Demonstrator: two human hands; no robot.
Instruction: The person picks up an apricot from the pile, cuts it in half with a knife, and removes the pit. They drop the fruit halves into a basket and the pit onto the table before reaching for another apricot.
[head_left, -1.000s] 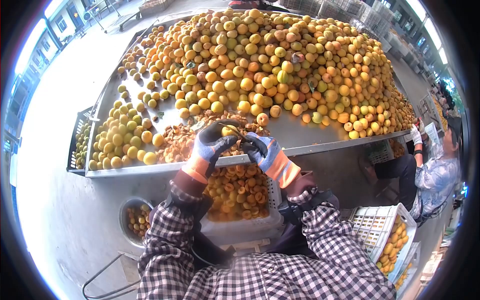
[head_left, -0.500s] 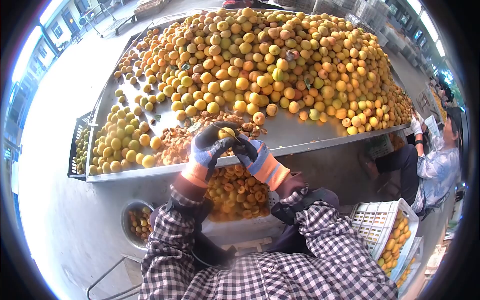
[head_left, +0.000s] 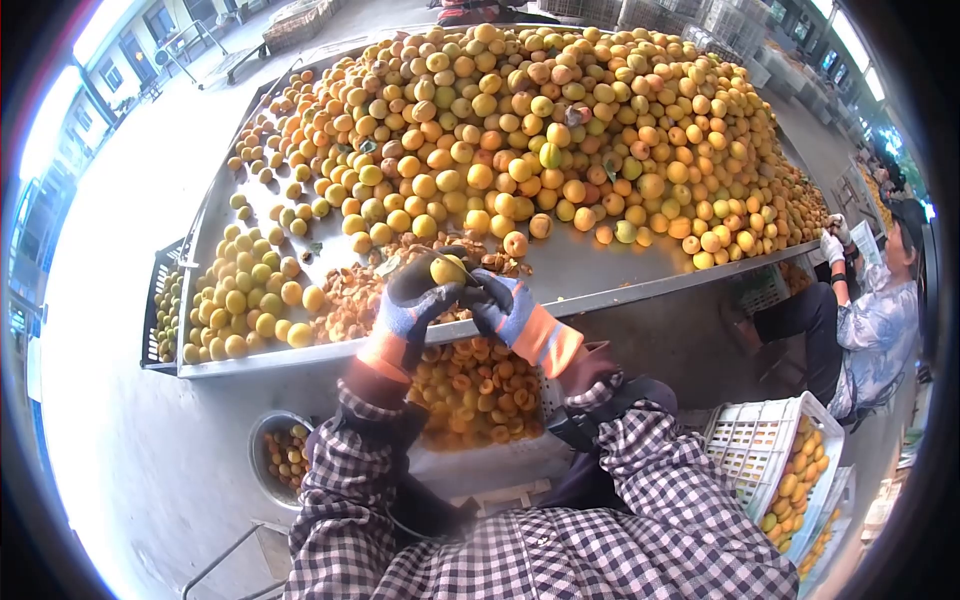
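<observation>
My left hand (head_left: 412, 300), in a dark-palmed work glove, is closed round a yellow apricot (head_left: 447, 269) above the table's near edge. Close against it on the right, my right hand (head_left: 502, 303) has its gloved fingers pinched together at the fruit. A thin, dark sliver shows at those fingertips, too small to make out. Behind the hands lies a heap of brown apricot pits (head_left: 355, 292) on the metal table (head_left: 590, 272). Below them, under the edge, a container holds many halved apricots (head_left: 480, 390).
A large pile of whole apricots (head_left: 560, 130) covers the table. Smaller greenish fruit (head_left: 240, 290) sits at left, beside a black crate (head_left: 160, 318). A metal bucket (head_left: 262, 470) stands on the floor. White crates (head_left: 745, 445) are at right, near a seated person (head_left: 870, 320) in white gloves.
The view has shifted slightly. Both hands stay together at the apricot, which appears turned a little in my left hand. The person at right has moved their hands slightly.
</observation>
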